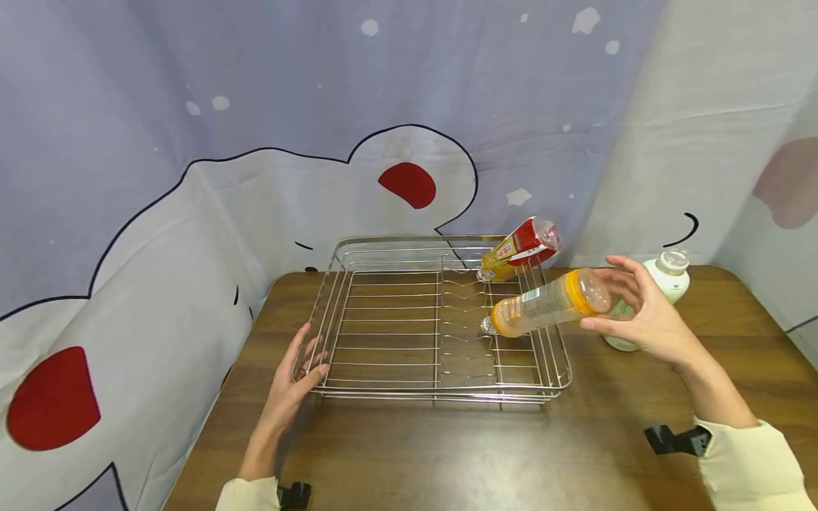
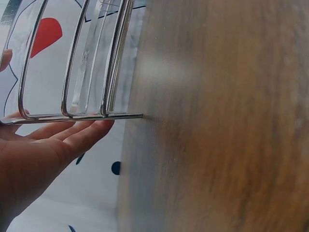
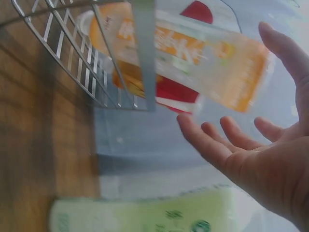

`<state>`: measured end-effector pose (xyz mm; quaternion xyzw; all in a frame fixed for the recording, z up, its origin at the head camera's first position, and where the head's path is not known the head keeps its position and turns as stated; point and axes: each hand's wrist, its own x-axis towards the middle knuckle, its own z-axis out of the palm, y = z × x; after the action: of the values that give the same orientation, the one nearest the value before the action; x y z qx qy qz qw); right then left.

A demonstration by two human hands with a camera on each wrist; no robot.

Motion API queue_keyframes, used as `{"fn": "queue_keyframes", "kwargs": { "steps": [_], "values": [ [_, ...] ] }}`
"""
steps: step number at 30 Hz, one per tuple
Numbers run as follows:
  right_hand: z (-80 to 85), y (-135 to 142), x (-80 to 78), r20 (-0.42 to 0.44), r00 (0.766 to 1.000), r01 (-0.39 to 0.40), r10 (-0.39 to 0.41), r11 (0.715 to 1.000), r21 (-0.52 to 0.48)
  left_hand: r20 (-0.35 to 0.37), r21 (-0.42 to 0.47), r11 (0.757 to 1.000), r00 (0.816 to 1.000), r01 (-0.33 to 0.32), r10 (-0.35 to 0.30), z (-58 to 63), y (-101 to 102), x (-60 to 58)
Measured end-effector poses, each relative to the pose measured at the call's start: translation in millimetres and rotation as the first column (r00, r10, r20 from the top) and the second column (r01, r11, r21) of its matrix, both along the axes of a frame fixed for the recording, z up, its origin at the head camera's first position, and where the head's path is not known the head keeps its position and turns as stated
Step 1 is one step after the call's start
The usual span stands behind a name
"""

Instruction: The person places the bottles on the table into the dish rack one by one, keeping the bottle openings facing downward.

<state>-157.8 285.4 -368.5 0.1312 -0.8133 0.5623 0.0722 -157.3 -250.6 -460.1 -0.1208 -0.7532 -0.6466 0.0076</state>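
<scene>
A wire dish rack (image 1: 390,348) stands on the table. My left hand (image 1: 290,383) holds its left side, with the thumb over the rim and the fingers (image 2: 91,135) along the outer wires. A clear plastic bottle with orange bands (image 1: 543,305) leans neck-down in the rack's right part, its base sticking out past the right rim. Around that base my right hand (image 1: 645,312) is spread; in the right wrist view its fingers (image 3: 207,140) are apart from the bottle. Behind it, a red and yellow labelled bottle (image 1: 520,248) leans neck-down in the rack's back right corner.
A white and green bottle (image 1: 671,277) stands on the table to the right of the rack, partly behind my right hand. The wooden table (image 1: 409,447) reaches back to a patterned curtain (image 1: 287,199), which also hangs along both sides.
</scene>
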Motion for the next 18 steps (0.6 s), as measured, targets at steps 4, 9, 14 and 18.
{"fn": "queue_keyframes", "kwargs": {
  "steps": [4,9,14,18],
  "values": [
    [8.8,9.8,4.6,-0.029,1.0,0.006,-0.006,1.0,0.007,-0.007,0.012,1.0,1.0,0.001,-0.001,0.4,-0.1,0.2],
    [24.9,24.9,15.5,-0.062,0.997,0.043,-0.044,0.999,-0.015,-0.009,0.018,1.0,1.0,0.007,-0.007,-0.5,-0.6,0.4],
    [42.2,45.3,27.1,-0.183,0.982,-0.023,-0.037,0.948,-0.316,-0.012,0.023,1.0,1.0,0.013,-0.013,-0.5,-0.2,0.0],
    [46.4,61.1,29.4,-0.292,0.947,-0.025,-0.131,0.879,-0.477,-0.01,0.024,1.0,1.0,0.016,-0.015,-1.2,-0.5,-0.2]
  ]
}}
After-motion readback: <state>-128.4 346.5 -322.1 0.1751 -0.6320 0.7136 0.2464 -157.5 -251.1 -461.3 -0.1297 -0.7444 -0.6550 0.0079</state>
